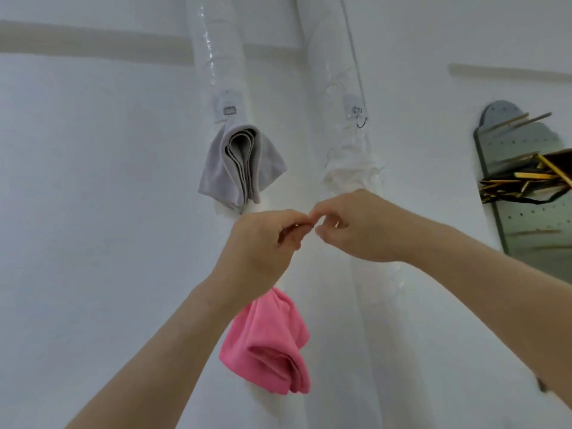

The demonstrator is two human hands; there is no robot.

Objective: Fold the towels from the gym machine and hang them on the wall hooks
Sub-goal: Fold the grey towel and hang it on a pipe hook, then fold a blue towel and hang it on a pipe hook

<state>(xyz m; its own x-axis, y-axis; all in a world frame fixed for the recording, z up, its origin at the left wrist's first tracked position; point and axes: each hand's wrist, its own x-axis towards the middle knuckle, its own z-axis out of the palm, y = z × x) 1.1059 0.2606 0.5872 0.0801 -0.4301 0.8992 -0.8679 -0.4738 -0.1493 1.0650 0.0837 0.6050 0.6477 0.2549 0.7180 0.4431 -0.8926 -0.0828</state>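
Note:
A folded grey towel (pixel 241 165) hangs from the upper left wall hook (pixel 229 110) on a white wrapped pipe. A folded pink towel (pixel 269 345) hangs lower on the same pipe; its top and whatever bears it are hidden behind my left wrist. A second hook (pixel 360 117) on the right pipe is bare. My left hand (pixel 263 239) and my right hand (pixel 356 227) are raised in front of the wall between the two towels. Their curled fingertips meet, and I see nothing held between them.
Two white wrapped vertical pipes (pixel 346 168) run down the white wall. A thin metal rod (pixel 353 48) slants down to the bare hook. At the right edge a grey pegboard (pixel 526 218) carries wooden pegs and a dark box of yellow-and-black sticks (pixel 526 178).

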